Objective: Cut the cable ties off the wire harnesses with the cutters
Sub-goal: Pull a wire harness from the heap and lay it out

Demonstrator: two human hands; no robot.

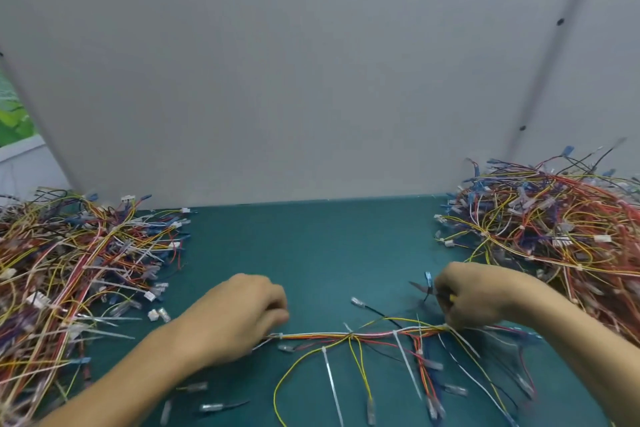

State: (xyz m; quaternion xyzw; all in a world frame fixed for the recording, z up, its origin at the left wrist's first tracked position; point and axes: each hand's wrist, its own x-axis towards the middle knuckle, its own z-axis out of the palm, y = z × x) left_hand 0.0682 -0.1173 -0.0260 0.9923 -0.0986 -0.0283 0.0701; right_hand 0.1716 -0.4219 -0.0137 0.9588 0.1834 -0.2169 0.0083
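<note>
A wire harness (346,335) of red, yellow, white and black wires lies stretched across the green table between my hands. Several white cable ties (330,378) stick out of it, their tails pointing toward me. My left hand (239,315) grips the harness's left end with curled fingers. At the right end my right hand (474,295) holds the cutters (425,291), whose dark jaws point left and up, blurred. The same hand seems to pinch the wires there as well.
A big pile of tangled harnesses (69,270) covers the table's left side, and a second pile (554,229) fills the right. Loose terminals and cut pieces (207,406) lie near the front edge. A grey partition (311,80) stands behind the green mat (311,246).
</note>
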